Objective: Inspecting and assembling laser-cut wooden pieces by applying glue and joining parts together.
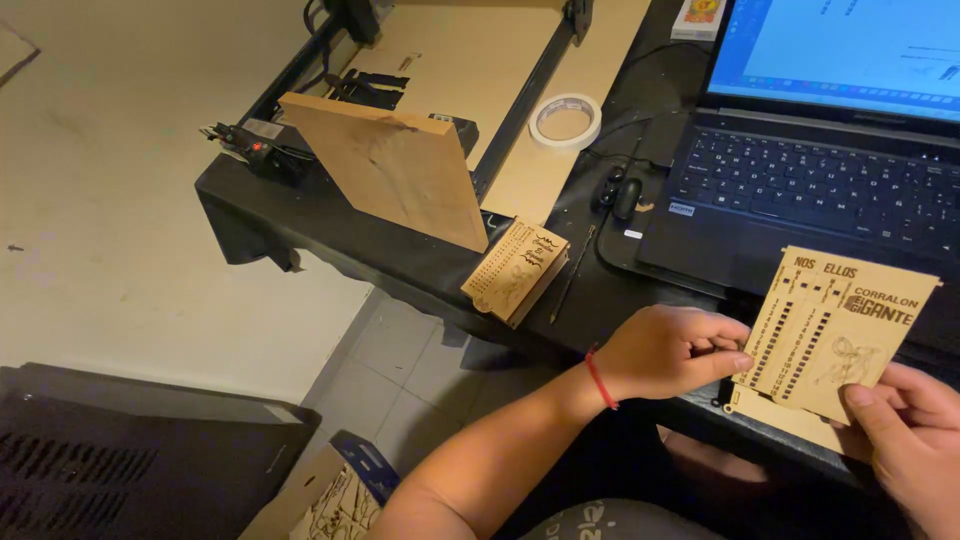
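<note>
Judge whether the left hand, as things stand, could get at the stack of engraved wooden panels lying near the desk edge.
Probably yes, once freed: the left hand now pinches the engraved panel together with the right hand. The stack lies on open desk, with nothing between.

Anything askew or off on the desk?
The stack of engraved wooden panels overhangs the black desk's edge at an angle. A plywood sheet stands tilted beside it. Both hands, left and right, hold an engraved panel.
</note>
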